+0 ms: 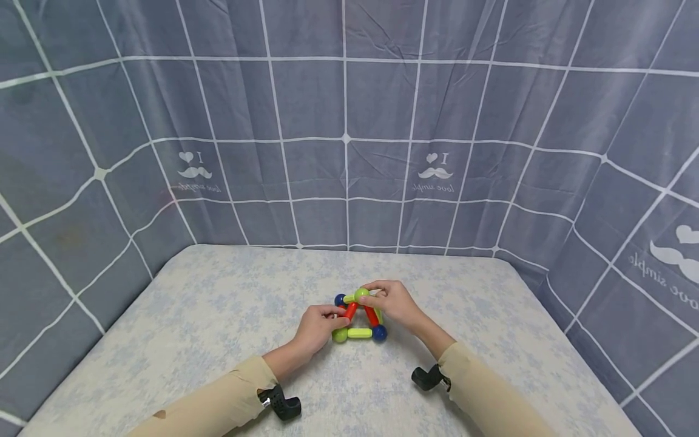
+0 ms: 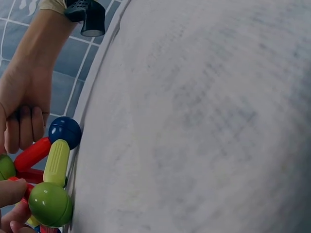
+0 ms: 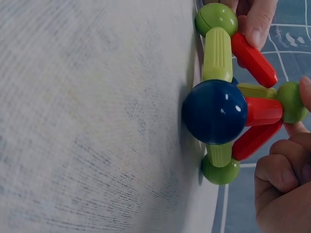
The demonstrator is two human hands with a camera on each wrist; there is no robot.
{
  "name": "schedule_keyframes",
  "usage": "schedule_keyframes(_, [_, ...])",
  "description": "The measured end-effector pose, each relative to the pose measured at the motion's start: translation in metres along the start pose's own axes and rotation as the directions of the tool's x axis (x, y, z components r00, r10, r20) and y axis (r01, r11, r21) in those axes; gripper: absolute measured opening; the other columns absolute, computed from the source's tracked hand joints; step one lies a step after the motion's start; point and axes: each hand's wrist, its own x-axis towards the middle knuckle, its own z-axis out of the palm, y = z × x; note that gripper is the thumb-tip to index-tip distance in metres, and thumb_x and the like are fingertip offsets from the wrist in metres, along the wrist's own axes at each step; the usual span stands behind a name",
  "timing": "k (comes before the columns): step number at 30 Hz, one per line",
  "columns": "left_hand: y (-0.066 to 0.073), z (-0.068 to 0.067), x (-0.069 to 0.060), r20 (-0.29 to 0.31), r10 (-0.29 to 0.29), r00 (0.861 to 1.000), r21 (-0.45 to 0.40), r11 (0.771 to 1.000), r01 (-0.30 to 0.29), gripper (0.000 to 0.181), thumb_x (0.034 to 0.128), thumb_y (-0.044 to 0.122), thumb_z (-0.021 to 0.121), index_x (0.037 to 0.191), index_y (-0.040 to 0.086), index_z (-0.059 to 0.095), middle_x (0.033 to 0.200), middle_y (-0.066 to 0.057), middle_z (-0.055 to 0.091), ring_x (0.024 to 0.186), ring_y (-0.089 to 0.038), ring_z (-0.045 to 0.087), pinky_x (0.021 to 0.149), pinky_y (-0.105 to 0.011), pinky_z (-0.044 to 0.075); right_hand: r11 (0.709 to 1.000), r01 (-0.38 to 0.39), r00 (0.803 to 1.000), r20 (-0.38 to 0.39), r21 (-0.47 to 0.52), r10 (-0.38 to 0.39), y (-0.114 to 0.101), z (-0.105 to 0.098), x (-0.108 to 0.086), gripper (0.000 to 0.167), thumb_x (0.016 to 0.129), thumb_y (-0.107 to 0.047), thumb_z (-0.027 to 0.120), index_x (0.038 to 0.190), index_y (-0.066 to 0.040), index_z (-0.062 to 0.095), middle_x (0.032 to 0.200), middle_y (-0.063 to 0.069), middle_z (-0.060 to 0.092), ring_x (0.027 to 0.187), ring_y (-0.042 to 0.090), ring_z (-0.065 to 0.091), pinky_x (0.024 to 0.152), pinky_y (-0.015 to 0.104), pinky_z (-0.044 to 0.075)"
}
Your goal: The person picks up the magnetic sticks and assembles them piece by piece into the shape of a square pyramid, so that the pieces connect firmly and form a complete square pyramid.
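A frame of magnetic rods and balls stands on the table. My left hand (image 1: 314, 331) pinches a red rod (image 3: 255, 60) at the frame's left side. One rod end meets a front green ball (image 3: 216, 19); a small gap shows between the other end and the top green ball (image 3: 291, 102). That top ball is pinched by my right hand (image 1: 398, 303) between thumb and finger, its other fingers curled in the right wrist view. A blue ball (image 1: 379, 333) joins the front yellow-green rod (image 1: 360, 333) to another red rod (image 3: 265, 111). Fingers partly hide the frame's far side.
A pale floral cloth covers the table (image 1: 218, 303). Grey-blue curtains (image 1: 306, 170) with white grid lines enclose its back and sides. Black wrist devices, one on the left sleeve (image 1: 284, 405) and one on the right (image 1: 426, 377), hang low over the table.
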Motion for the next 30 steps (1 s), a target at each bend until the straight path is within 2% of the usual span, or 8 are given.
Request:
schedule_keyframes(7, [-0.004,0.000,0.000,0.004,0.030,1.000,-0.037,0.999,-0.030,0.019,0.0861,0.018,0.079,0.101,0.006,0.079,0.088,-0.004,0.061,0.074,-0.017,0.045,0.061,-0.027,0.038,1.000,0.008,1.000,-0.004,-0.007,-0.008,0.001,0.001,0.000,0.035,0.087,-0.031,0.080,0.116,-0.013,0.074,0.056,-0.003,0.039,0.051,0.013,0.029,0.049,0.025,0.024])
schedule_keyframes(11, [-0.005,0.001,0.001,-0.003,0.036,0.999,-0.039,0.999,-0.036,0.019,0.0863,0.018,0.079,0.101,0.006,0.080,0.096,-0.006,0.064,0.080,-0.018,0.047,0.065,-0.028,0.040,1.000,-0.007,1.000,-0.001,-0.004,0.007,0.002,0.002,0.000,0.035,0.087,-0.031,0.080,0.116,-0.013,0.074,0.059,0.007,0.050,0.054,0.013,0.035,0.052,0.026,0.027])
schedule_keyframes(14, [-0.005,0.001,0.002,0.002,0.035,0.999,-0.043,0.998,-0.034,0.019,0.0871,0.018,0.078,0.102,0.006,0.079,0.092,-0.005,0.062,0.078,-0.018,0.046,0.065,-0.028,0.039,1.000,-0.006,1.000,0.001,-0.006,0.006,0.002,0.003,-0.001,0.035,0.088,-0.032,0.079,0.117,-0.014,0.074,0.062,0.012,0.053,0.055,0.012,0.037,0.054,0.026,0.028])
schedule_keyframes(19, [-0.008,0.001,0.002,0.022,0.021,1.000,-0.044,0.999,-0.020,0.020,0.0889,0.021,0.077,0.104,0.008,0.079,0.077,0.000,0.051,0.068,-0.015,0.042,0.057,-0.025,0.033,0.999,0.035,0.998,-0.047,-0.013,-0.035,0.007,0.002,-0.004,0.035,0.096,-0.035,0.068,0.122,-0.011,0.072,0.065,0.003,0.056,0.052,0.010,0.034,0.049,0.024,0.027])
schedule_keyframes(21, [-0.008,0.002,0.002,0.030,0.017,0.999,-0.048,0.999,-0.015,0.019,0.0896,0.021,0.077,0.104,0.008,0.078,0.075,0.001,0.049,0.066,-0.015,0.041,0.055,-0.024,0.032,0.999,0.040,0.994,-0.098,-0.019,-0.042,0.010,0.000,-0.007,0.033,0.099,-0.034,0.064,0.116,-0.008,0.074,0.069,0.005,0.059,0.053,0.011,0.035,0.049,0.024,0.028])
schedule_keyframes(24, [-0.008,0.003,0.001,0.048,0.011,0.999,-0.066,0.998,-0.008,0.019,0.0901,0.021,0.076,0.105,0.009,0.078,0.074,0.001,0.046,0.064,-0.014,0.039,0.054,-0.024,0.031,0.996,0.027,0.986,-0.163,-0.080,-0.040,0.015,-0.003,-0.014,0.030,0.098,-0.032,0.066,0.096,-0.004,0.075,0.065,0.003,0.056,0.055,0.011,0.037,0.050,0.024,0.028])
schedule_keyframes(27, [-0.009,0.003,0.000,0.054,0.020,0.998,-0.066,0.998,-0.016,0.020,0.0906,0.021,0.076,0.106,0.008,0.077,0.074,0.001,0.046,0.061,-0.014,0.038,0.052,-0.023,0.031,0.981,0.008,0.992,-0.124,-0.193,-0.033,0.019,-0.006,-0.020,0.029,0.094,-0.035,0.070,0.087,-0.008,0.075,0.055,-0.002,0.040,0.050,0.011,0.033,0.048,0.024,0.027])
schedule_keyframes(30, [-0.010,0.003,0.000,0.037,0.014,0.999,-0.055,0.998,-0.012,0.020,0.0904,0.022,0.076,0.106,0.009,0.077,0.073,0.002,0.045,0.059,-0.013,0.036,0.051,-0.023,0.030,0.960,0.041,0.999,-0.019,-0.277,-0.048,0.020,-0.005,-0.023,0.025,0.091,-0.035,0.073,0.098,-0.011,0.078,0.052,-0.007,0.034,0.046,0.009,0.030,0.045,0.024,0.025])
